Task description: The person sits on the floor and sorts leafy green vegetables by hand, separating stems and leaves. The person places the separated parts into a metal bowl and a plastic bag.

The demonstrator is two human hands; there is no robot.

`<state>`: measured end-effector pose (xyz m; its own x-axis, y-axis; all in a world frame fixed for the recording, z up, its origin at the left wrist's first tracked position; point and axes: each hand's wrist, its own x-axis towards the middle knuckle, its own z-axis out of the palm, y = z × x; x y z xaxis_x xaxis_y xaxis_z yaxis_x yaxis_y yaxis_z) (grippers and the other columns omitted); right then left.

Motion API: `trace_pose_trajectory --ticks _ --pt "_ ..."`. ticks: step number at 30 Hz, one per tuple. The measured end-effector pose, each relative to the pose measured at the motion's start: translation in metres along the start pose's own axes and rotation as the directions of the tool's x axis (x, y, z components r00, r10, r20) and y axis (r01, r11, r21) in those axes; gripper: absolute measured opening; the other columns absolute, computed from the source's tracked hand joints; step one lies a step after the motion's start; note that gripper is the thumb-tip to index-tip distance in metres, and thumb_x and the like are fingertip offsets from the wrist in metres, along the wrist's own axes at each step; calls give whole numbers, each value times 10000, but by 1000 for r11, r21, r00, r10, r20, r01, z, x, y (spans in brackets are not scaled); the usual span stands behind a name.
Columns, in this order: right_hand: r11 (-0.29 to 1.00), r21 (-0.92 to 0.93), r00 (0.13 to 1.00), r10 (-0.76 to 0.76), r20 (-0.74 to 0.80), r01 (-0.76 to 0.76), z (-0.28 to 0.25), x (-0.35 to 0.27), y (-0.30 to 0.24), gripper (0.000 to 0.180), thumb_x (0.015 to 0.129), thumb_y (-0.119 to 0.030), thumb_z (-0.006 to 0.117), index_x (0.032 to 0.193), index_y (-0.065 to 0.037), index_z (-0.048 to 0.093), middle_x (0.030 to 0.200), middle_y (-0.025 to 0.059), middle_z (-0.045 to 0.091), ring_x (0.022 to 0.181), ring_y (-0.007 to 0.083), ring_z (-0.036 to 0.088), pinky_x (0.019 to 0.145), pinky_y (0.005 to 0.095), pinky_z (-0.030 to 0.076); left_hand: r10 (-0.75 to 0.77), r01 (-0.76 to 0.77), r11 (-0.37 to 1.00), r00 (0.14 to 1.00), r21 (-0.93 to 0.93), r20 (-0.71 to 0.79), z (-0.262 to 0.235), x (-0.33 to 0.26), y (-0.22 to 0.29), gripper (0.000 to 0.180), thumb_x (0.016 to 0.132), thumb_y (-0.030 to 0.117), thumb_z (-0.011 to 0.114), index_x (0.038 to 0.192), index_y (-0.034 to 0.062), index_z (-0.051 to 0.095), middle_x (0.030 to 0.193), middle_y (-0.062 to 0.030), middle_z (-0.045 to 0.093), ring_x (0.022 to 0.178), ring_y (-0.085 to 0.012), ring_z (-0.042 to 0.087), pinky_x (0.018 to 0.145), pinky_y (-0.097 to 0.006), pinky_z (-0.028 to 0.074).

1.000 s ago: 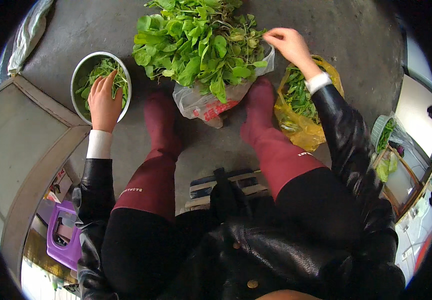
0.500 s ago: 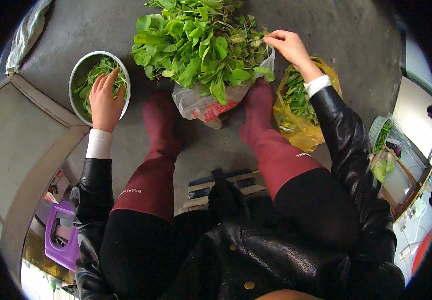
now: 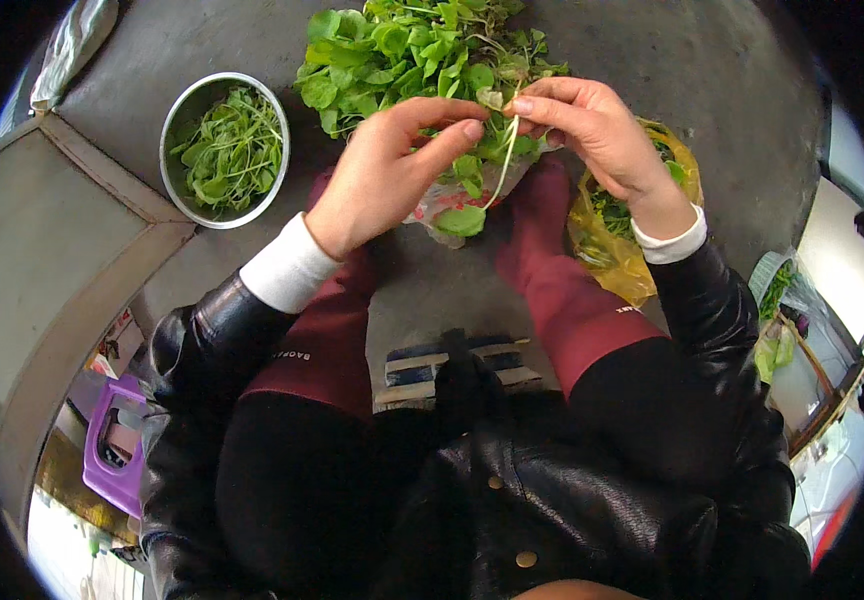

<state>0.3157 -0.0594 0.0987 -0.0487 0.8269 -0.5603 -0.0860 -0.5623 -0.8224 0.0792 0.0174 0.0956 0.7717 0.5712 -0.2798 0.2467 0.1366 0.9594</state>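
Note:
A sprig of leafy greens point(image 3: 505, 165) hangs by its pale stem from my right hand point(image 3: 602, 135), whose thumb and fingers are pinched on its upper end. My left hand point(image 3: 392, 165) is beside it, thumb and forefinger apart and their tips close to a small leaf at the top of the sprig. Behind both hands lies a big heap of leafy greens point(image 3: 382, 65) on a clear plastic bag with red print point(image 3: 425, 208), partly hidden by my hands. To the left, a metal bowl point(image 3: 166, 165) holds picked greens point(image 3: 232, 150).
A yellow plastic bag point(image 3: 632, 275) with greens in it stands by my right boot point(image 3: 537, 230). Over at the right edge are a basket of greens point(image 3: 774, 285) and a wooden frame point(image 3: 822, 395). A purple plastic item point(image 3: 97, 440) is at the lower left.
My left hand has left the metal bowl and come over to my right hand. My right hand has drawn a sprig from the heap and moved slightly nearer.

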Motion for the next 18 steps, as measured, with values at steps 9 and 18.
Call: trace_pose_trajectory --ticks 9,18 --pt "999 54 1000 10 -21 -9 26 1 12 229 905 -258 741 915 -29 732 813 5 680 766 64 596 715 221 446 -154 157 988 981 -15 122 13 0 -10 287 1010 211 623 1120 -46 686 1021 -41 713 985 -81 617 909 -252 489" --pt "993 101 997 -60 -46 64 43 2 24 157 957 -187 679 1000 -42 720 886 -9 684 807 59 591 756 217 465 -277 336 774 942 -536 190 9 -1 -26 173 1041 185 528 1005 66 649 974 -10 660 1005 -131 635 908 -287 495"
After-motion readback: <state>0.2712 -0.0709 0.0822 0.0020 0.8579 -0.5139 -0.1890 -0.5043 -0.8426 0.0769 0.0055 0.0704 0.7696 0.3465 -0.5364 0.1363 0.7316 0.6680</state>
